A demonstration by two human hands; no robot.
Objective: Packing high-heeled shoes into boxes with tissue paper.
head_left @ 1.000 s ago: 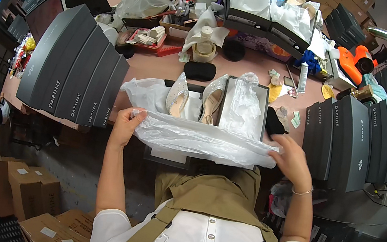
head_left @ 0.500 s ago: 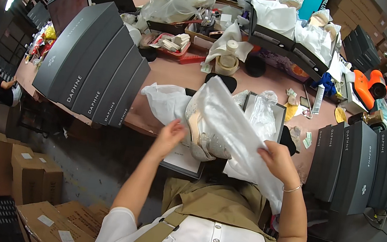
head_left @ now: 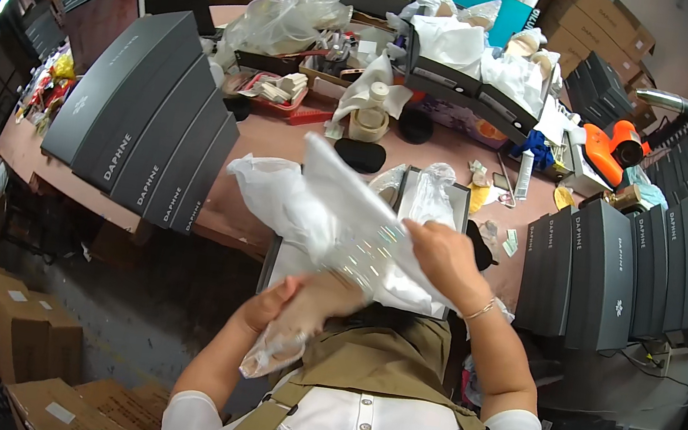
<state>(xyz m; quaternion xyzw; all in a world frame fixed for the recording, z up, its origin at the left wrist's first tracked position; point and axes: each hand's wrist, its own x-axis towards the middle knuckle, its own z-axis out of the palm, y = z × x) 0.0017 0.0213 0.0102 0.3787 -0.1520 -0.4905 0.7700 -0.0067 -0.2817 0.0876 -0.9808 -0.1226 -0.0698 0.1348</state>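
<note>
My left hand [head_left: 272, 303] grips a beige shoe [head_left: 316, 299] that sits inside a clear plastic bag [head_left: 333, 231], low in front of my chest. My right hand [head_left: 442, 253] pinches the upper part of the same bag, which stretches up and to the left above the table edge. Behind the bag an open dark shoe box [head_left: 416, 199] lies on the pink table [head_left: 275, 139], with white tissue paper [head_left: 276, 197] spilling out to its left and another bagged shoe [head_left: 435, 194] inside.
Rows of closed dark shoe boxes stand at the left [head_left: 144, 134] and right [head_left: 608, 278]. Open boxes stuffed with tissue [head_left: 470, 66], a tape roll [head_left: 369, 122], an orange tool [head_left: 612, 152] and clutter fill the back. Cardboard cartons [head_left: 12, 327] sit on the floor at left.
The plastic bag lay spread across the open box; both hands have since lifted it. The left hand now holds a shoe in it, pulled down toward my body.
</note>
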